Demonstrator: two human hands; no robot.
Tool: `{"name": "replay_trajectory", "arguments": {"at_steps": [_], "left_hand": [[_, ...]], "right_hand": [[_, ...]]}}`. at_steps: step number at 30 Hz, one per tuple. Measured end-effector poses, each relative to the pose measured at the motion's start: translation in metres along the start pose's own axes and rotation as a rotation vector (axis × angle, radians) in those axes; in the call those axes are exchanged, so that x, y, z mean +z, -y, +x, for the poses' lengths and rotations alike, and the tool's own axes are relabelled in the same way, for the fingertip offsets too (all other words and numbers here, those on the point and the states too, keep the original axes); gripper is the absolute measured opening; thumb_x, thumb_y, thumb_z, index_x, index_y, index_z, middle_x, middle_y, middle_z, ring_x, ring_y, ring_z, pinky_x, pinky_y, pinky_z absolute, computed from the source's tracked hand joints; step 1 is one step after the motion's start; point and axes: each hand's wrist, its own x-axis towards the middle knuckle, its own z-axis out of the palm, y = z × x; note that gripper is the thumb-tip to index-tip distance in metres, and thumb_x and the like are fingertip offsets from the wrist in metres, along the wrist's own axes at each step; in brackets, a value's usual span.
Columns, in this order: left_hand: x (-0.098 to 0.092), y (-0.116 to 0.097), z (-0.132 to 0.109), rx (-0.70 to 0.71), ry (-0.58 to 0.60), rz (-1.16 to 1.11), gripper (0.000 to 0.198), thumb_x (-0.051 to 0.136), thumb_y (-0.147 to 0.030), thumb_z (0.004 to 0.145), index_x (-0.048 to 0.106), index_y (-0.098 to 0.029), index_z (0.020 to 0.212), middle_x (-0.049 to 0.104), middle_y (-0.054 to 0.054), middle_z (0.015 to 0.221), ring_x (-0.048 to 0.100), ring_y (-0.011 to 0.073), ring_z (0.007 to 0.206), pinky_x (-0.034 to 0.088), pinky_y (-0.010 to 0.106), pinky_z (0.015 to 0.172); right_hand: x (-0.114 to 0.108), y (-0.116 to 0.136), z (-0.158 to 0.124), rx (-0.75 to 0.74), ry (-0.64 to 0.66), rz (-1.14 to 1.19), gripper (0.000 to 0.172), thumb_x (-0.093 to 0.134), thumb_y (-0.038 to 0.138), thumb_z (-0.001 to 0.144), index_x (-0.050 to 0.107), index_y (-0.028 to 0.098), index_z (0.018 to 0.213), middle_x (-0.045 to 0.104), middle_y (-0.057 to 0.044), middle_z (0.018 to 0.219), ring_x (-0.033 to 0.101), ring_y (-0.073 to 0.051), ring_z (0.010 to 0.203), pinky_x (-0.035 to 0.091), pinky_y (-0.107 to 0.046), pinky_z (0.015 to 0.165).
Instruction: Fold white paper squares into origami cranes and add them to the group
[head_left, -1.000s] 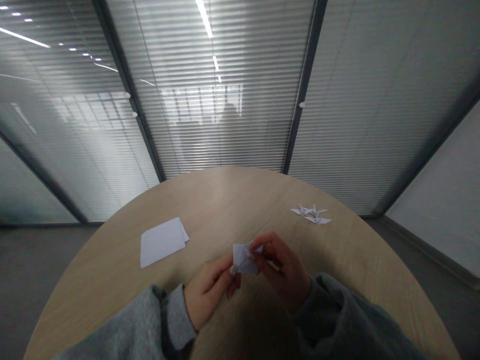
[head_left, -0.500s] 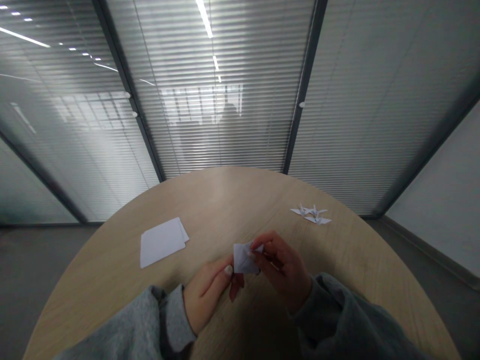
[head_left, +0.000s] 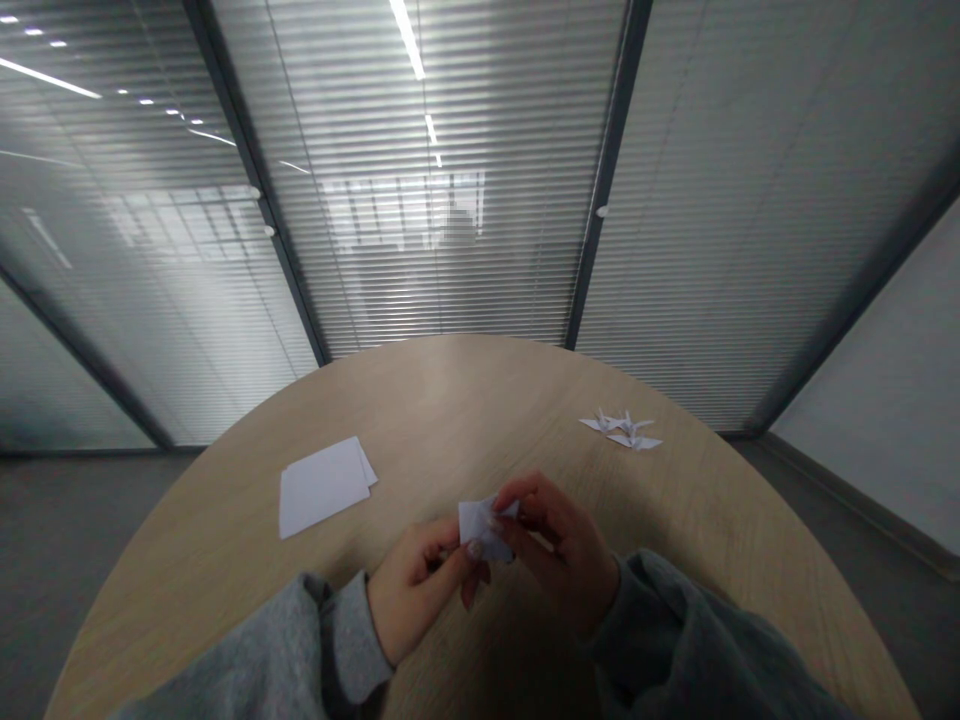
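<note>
A small, partly folded piece of white paper [head_left: 478,522] is held just above the round wooden table [head_left: 450,420], near its front edge. My left hand [head_left: 416,590] pinches the paper's lower left side between thumb and fingers. My right hand [head_left: 559,548] grips its upper right corner with the fingertips. Both wrists wear grey sleeves.
A small stack of white paper sheets [head_left: 322,485] lies on the table to the left. Folded white paper cranes [head_left: 622,430] sit at the far right of the table. Glass walls with blinds stand behind the table.
Both hands and the folded paper have shifted slightly down and to the left. My left thumb has moved up onto the paper's lower edge.
</note>
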Motion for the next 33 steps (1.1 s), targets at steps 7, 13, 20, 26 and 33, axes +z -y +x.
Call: {"name": "replay_trajectory", "arguments": {"at_steps": [7,13,20,26,33], "left_hand": [[-0.002,0.000,-0.002,0.001,-0.050,0.017,0.046,0.042,-0.054,0.086,0.058,-0.013,0.075,0.049,-0.002,0.055,0.042,0.0096,0.046,0.037,0.024,0.050],[-0.003,-0.001,-0.002,-0.025,-0.039,0.108,0.044,0.044,-0.054,0.085,0.053,-0.015,0.068,0.045,-0.003,0.051,0.043,0.0105,0.048,0.035,0.022,0.049],[-0.005,-0.001,-0.001,0.005,-0.026,0.143,0.044,0.039,-0.051,0.089,0.051,-0.016,0.065,0.045,-0.004,0.051,0.044,0.0110,0.050,0.035,0.023,0.053],[-0.005,-0.005,-0.001,0.016,-0.034,0.147,0.043,0.039,-0.048,0.090,0.050,-0.016,0.062,0.045,-0.004,0.050,0.044,0.0113,0.051,0.034,0.024,0.054],[-0.004,-0.001,-0.003,0.013,-0.072,0.147,0.041,0.040,-0.046,0.090,0.054,-0.015,0.067,0.046,-0.003,0.052,0.043,0.0114,0.051,0.034,0.024,0.054]], "right_hand": [[-0.004,0.006,0.000,-0.070,0.037,-0.029,0.025,0.035,0.041,0.094,0.048,0.020,0.091,0.057,-0.001,0.062,0.053,-0.013,0.051,0.040,-0.024,0.048],[-0.001,-0.003,-0.004,-0.084,0.062,-0.100,0.022,0.037,0.040,0.093,0.047,0.021,0.091,0.061,-0.002,0.067,0.059,-0.015,0.058,0.044,-0.026,0.053],[-0.005,-0.003,-0.003,-0.131,0.102,-0.151,0.014,0.040,0.031,0.091,0.046,0.020,0.086,0.060,-0.002,0.066,0.060,-0.015,0.059,0.044,-0.026,0.055],[-0.005,0.000,0.001,-0.097,0.107,-0.110,0.012,0.041,0.028,0.090,0.041,0.021,0.080,0.060,-0.002,0.062,0.058,-0.014,0.052,0.043,-0.026,0.051],[-0.001,-0.003,-0.001,0.035,0.045,0.055,0.024,0.048,0.037,0.089,0.038,0.021,0.102,0.064,-0.002,0.069,0.063,-0.017,0.063,0.051,-0.032,0.060]]}}
